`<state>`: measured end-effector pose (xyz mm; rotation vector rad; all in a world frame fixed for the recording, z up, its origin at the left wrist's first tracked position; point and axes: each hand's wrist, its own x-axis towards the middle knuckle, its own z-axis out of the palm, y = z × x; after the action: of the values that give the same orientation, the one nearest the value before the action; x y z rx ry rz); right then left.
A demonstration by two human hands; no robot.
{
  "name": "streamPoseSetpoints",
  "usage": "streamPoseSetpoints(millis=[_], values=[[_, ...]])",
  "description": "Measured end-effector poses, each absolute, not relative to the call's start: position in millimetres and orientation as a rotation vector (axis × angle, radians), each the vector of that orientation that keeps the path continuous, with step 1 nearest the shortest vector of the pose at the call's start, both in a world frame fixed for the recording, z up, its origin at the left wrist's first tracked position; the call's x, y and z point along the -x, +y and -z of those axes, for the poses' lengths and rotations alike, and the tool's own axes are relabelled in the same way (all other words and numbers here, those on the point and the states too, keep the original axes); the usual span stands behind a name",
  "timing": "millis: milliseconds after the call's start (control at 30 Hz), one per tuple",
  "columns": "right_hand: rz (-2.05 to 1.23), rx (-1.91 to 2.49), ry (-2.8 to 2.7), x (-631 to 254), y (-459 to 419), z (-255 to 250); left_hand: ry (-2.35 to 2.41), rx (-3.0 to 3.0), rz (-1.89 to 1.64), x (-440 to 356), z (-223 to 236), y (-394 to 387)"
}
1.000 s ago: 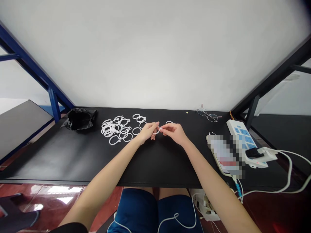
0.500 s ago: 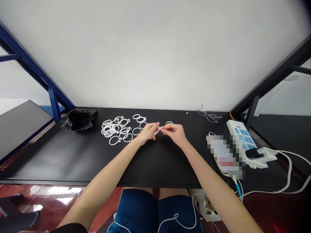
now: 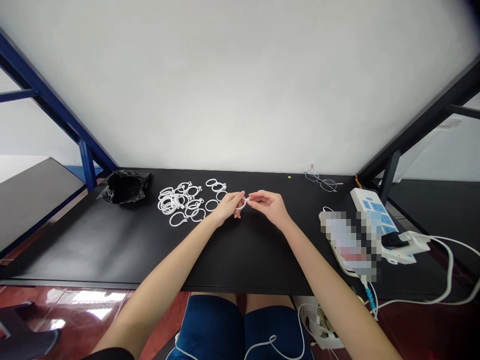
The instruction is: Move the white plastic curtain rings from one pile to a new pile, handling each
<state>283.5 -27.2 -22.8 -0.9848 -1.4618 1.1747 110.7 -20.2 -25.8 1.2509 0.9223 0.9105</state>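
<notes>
Both hands meet over the middle of a black table. My left hand and my right hand each pinch the same small white plastic ring between fingertips, just above the tabletop. A heap of several more white rings lies on the table to the left of my left hand. Most of the held ring is covered by the fingers.
A crumpled black bag sits at the far left of the table. Glasses lie at the back right. A white and blue power strip with white cables and a blurred-out object occupy the right side. Blue frame bars rise at left.
The hands stay together on the ring with only slight finger movement. The view has shifted a little, so everything sits slightly lower in the picture.
</notes>
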Motion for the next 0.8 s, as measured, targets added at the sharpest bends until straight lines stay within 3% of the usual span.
streamPoseSetpoints(millis=[800], values=[[-1.523, 1.06, -1.135, -279.7, -29.4, 17.0, 1.007, -1.375, -1.05, -117.5, 31.7, -20.0]])
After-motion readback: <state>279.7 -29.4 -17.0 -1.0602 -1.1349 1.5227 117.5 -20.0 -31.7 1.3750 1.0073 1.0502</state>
